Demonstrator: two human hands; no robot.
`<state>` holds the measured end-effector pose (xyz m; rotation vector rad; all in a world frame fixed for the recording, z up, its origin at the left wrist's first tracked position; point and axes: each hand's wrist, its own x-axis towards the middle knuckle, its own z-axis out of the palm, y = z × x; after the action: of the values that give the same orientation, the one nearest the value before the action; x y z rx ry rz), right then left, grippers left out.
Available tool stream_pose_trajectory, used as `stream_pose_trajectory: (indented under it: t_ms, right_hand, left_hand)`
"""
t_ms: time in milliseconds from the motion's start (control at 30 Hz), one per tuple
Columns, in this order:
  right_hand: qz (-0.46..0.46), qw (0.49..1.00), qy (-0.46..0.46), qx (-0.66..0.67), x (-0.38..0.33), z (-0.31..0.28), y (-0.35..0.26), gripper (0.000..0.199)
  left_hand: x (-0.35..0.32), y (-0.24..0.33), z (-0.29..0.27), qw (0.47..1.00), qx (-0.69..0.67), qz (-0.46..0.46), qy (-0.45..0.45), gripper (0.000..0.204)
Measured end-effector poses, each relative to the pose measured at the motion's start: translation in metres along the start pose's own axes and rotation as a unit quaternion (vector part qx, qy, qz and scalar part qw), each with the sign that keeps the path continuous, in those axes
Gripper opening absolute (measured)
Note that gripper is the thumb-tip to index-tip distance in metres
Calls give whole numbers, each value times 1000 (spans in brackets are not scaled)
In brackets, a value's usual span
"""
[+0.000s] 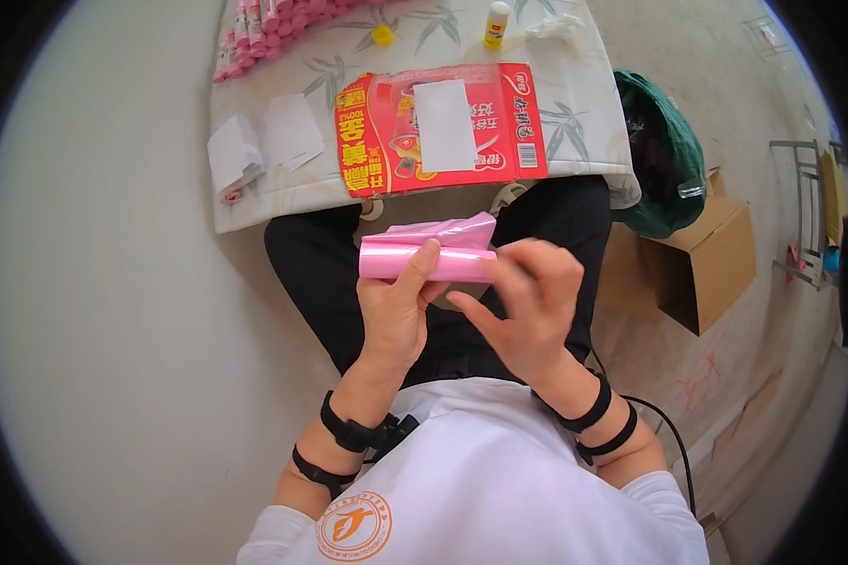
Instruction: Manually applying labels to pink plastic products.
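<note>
"Why is the left hand [393, 306] gripping the pink roll [466, 264] near its middle?"
"Likely for balance: thumb over it, fingers curled beneath."
"And the right hand [542, 306]?"
"Blurred, just beside the roll's right end, thumb spread from fingers; contact, I can't tell."
"The red cardboard [377, 141]?"
"Beyond the fingers, on the counter [575, 85], perhaps backing the white paper [446, 127]."

One wide fisheye on the wearer's head, left of a pair, looks steeply down; shirt [537, 471] nearest, at the lower edge; left hand [393, 315] and right hand [540, 306] close, mid-view; desk [589, 104] beyond, toward the top; floor [664, 377] curving at right
</note>
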<state>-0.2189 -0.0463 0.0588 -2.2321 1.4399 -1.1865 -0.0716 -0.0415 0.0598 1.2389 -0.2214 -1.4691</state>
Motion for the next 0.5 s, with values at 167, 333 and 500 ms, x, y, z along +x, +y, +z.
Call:
stream_pose_trajectory:
  t_ms: [167, 333, 500]
  right_hand:
    - [-137, 985, -7, -108, -4, 7, 2, 32]
    - [-130, 986, 2, -99, 1, 11, 2, 32]
    - [-76, 996, -11, -36, 11, 6, 6, 33]
  left_hand:
    - [-3, 3, 6, 999, 33, 11, 9, 23]
    - [-8, 10, 7, 999, 26, 34, -29, 28]
    - [-8, 9, 7, 999, -14, 29, -41, 34]
